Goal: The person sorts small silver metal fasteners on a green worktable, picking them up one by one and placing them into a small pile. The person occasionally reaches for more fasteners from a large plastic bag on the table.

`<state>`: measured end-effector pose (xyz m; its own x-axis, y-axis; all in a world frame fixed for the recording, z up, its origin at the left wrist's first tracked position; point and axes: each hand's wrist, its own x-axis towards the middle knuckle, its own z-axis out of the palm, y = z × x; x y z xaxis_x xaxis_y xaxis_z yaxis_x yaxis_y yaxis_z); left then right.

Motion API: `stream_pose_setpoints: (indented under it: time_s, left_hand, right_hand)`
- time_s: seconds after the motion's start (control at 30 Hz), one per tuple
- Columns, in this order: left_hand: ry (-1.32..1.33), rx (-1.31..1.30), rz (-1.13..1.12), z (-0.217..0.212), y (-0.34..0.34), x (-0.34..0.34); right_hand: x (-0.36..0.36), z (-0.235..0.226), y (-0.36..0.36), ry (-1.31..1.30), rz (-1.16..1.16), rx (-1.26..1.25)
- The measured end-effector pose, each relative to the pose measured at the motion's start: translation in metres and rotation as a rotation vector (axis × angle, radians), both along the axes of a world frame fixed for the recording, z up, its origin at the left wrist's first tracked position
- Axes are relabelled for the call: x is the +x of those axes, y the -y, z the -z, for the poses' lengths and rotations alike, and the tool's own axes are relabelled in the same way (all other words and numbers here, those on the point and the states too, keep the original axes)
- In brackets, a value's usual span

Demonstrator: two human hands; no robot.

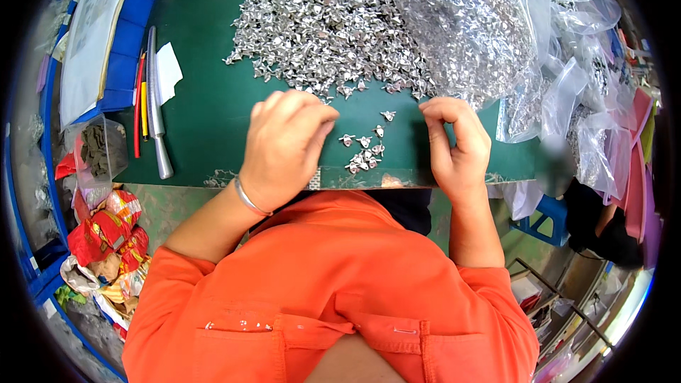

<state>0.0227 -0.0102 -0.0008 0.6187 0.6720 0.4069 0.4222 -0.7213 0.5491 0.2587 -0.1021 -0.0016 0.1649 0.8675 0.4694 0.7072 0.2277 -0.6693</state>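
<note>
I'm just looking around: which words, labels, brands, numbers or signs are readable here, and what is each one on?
None reads clearly enough to quote.
Pale sheet by the blue bins: faint marks, too blurred to read.
Red-and-yellow packaging at the lower left: printed, but too small and crumpled to read.
Small metal parts on the green tabletop: no lettering can be made out.

Left forearm: one, bare, slanted forward and inward. Left hand: back uppermost, fingers curled, tips turned inward to the right; grip could not be told. Right forearm: one, bare, nearly straight forward. Right hand: fingers bent leftward, thumb and forefinger arched about a gap; contact at tips unclear. Hands: well apart.
</note>
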Motion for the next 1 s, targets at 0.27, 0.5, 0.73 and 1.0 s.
stream_pose_setpoints:
  time_s: [0.27, 0.5, 0.73, 1.0]
  left_hand:
    - [-0.052, -0.047, 0.028, 0.004, 0.0, 0.003]
    - [0.039, -0.099, 0.076, 0.005, 0.003, 0.005]
    - [0.0, -0.094, 0.049, 0.0, 0.002, 0.002]
    - [0.044, -0.171, 0.084, 0.001, 0.003, 0.004]
  right_hand:
    - [-0.02, 0.015, -0.012, 0.102, -0.061, -0.058]
    - [-0.028, 0.012, -0.003, -0.339, 0.05, -0.231]
    - [0.017, -0.016, 0.007, 0.001, 0.068, 0.124]
    - [0.21, -0.032, 0.066, 0.059, 0.901, 0.099]
